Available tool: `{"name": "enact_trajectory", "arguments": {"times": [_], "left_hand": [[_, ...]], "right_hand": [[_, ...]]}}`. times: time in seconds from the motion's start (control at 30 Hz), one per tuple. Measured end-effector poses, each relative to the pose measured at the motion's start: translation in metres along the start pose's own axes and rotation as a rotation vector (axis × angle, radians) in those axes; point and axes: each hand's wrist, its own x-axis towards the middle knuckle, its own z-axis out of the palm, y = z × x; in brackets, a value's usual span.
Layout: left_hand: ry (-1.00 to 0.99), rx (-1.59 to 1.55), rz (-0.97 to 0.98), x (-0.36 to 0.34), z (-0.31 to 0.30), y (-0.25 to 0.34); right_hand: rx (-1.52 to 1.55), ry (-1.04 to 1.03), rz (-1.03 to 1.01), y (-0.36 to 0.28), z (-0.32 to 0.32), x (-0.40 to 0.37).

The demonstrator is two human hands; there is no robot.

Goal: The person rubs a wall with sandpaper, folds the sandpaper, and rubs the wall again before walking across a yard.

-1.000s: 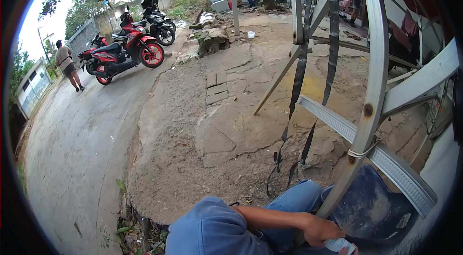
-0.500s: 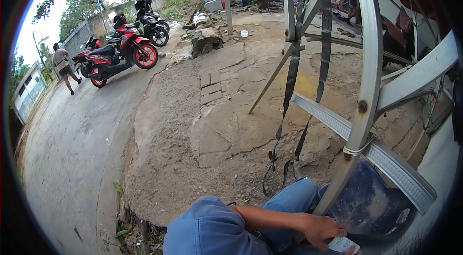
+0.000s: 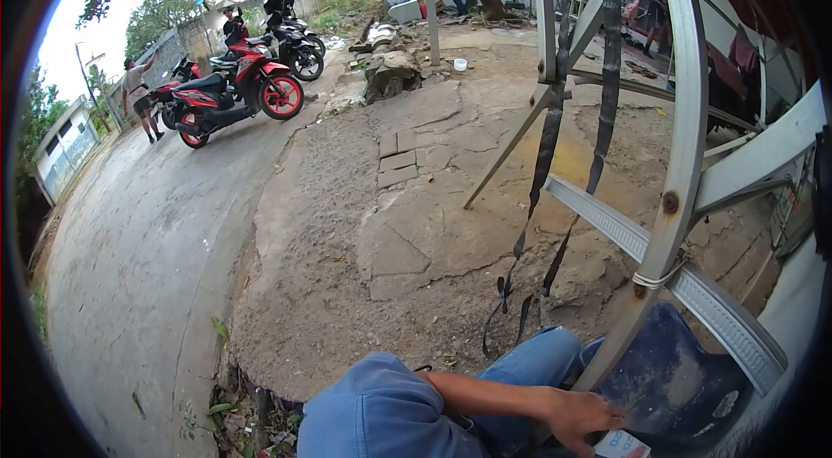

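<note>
The head-worn view looks forward and down, close behind a ladder point(image 3: 685, 155), across cracked ground point(image 3: 416, 224) toward the road point(image 3: 130, 276).

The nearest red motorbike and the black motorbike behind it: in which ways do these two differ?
The red motorbike has a red body and red wheel rims; the black motorbike has a black body and dark wheels. The red motorbike stands closer to the camera and looks bigger; the black motorbike stands farther up the road. Both are parked upright at the road's edge, front wheels toward the right of the picture.
</note>
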Motion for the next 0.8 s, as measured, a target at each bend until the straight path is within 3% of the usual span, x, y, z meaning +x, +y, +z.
{"name": "enact_trajectory", "arguments": {"times": [0.03,0.07,0.17,0.23,0.33,0.5,0.6,0.8], "left_hand": [[0.067,0.101,0.165,-0.004,0.013,-0.012],[0.068,0.103,0.162,-0.005,0.014,-0.015],[0.102,-0.06,0.148,-0.002,0.003,-0.007],[-0.069,-0.15,-0.09,0.01,-0.04,0.029],[-0.052,-0.191,-0.179,0.01,-0.05,0.037],[-0.083,-0.192,-0.174,0.008,-0.066,0.045],[-0.076,-0.189,-0.154,0.006,-0.066,0.046],[-0.016,-0.24,-0.112,0.004,-0.06,0.04]], "right_hand": [[0.002,-0.002,0.001,0.001,0.0,0.0],[-0.007,-0.022,-0.02,0.001,-0.001,0.0],[0.014,-0.028,0.017,-0.003,0.003,-0.002],[0.043,-0.012,0.077,-0.01,0.01,-0.004],[0.142,-0.017,0.168,-0.01,0.015,-0.004],[0.245,-0.252,-0.015,-0.015,0.019,-0.003],[0.202,-0.364,0.067,-0.014,0.013,-0.002],[0.183,-0.38,0.156,-0.019,0.009,-0.005]]}}
